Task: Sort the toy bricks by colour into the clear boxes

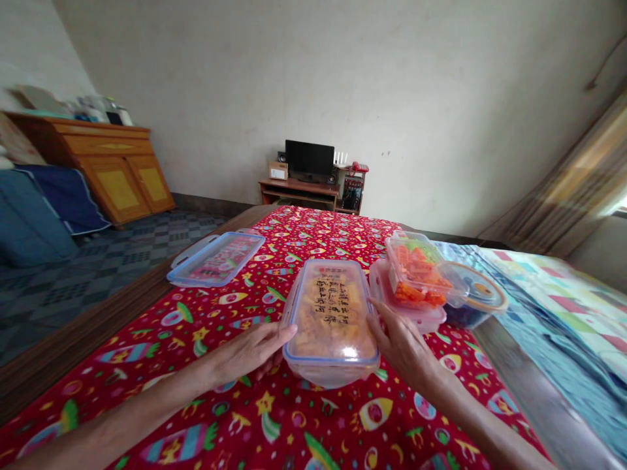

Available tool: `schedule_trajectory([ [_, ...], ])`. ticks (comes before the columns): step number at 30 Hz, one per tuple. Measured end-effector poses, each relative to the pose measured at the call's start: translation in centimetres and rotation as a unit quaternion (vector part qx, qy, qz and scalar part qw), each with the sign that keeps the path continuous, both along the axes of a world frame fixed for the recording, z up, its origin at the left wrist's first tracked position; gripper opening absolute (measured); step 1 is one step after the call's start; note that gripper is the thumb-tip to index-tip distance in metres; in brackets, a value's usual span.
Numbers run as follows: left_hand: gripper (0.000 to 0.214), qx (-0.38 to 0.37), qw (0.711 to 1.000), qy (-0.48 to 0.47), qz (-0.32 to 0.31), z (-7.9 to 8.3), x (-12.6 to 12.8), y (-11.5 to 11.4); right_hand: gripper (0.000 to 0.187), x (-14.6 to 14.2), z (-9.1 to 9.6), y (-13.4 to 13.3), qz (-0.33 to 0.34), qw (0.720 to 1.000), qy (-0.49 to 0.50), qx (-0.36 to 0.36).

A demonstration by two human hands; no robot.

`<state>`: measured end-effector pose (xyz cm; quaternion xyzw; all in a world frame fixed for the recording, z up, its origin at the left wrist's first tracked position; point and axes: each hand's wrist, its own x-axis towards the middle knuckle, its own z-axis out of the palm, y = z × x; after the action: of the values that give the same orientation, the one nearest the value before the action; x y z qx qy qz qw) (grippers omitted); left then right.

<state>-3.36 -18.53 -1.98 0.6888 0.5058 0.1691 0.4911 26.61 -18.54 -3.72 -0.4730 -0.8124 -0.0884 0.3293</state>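
A clear rectangular container (332,320) with a blue-rimmed lid and orange food inside sits on the red patterned tablecloth (274,418). My left hand (252,352) presses against its left side, fingers together and stretched along the wall. My right hand (401,343) lies against its right side in the same way. Both hands clasp the container between them. Black writing shows on the lid.
A loose blue-rimmed lid (215,258) lies at the left. At the right an open tub of orange and green food (416,274) rests on a pink-lidded box, next to a round container (477,297). A bed (563,307) borders the table's right edge.
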Motion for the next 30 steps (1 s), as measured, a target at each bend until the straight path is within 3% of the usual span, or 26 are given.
schedule_trajectory([
  [4,0.059,-0.025,1.000,-0.001,-0.006,-0.3,0.5,-0.1,0.042,1.4,-1.5,-0.7,0.049,0.991,-0.107,0.060],
  [8,0.063,-0.065,0.997,0.024,-0.025,-0.1,0.4,0.0,0.039,0.8,0.2,-1.3,0.060,0.978,-0.168,0.106],
  [9,0.064,-0.035,0.998,0.050,-0.018,0.0,0.1,0.2,0.036,0.4,0.9,-1.4,0.055,0.980,-0.170,0.084],
  [11,0.059,0.103,0.987,0.120,0.027,0.4,-0.5,1.2,0.031,-0.5,2.2,-1.6,0.013,0.986,-0.169,0.008],
  [14,0.051,0.363,0.910,0.182,0.082,1.4,-1.3,3.8,0.027,-1.7,3.5,-2.3,-0.103,0.977,-0.177,-0.061],
  [16,0.055,0.445,0.876,0.181,0.045,2.3,-1.0,6.0,0.029,-2.4,4.0,-2.6,-0.138,0.971,-0.189,-0.045],
  [18,0.056,0.453,0.873,0.180,-0.014,3.1,0.1,8.3,0.031,-3.1,4.5,-2.5,-0.108,0.978,-0.179,-0.014],
  [20,0.057,0.441,0.876,0.183,-0.068,3.4,1.7,10.4,0.033,-3.6,4.7,-1.7,-0.032,0.988,-0.153,0.007],
  [24,0.054,0.405,0.883,0.186,-0.146,2.1,5.1,13.7,0.053,-3.7,3.4,0.7,0.083,0.990,-0.114,-0.003],
  [30,0.055,0.368,0.888,0.213,-0.175,0.0,6.7,15.2,0.058,-2.9,0.6,1.9,0.089,0.986,-0.129,-0.060],
])
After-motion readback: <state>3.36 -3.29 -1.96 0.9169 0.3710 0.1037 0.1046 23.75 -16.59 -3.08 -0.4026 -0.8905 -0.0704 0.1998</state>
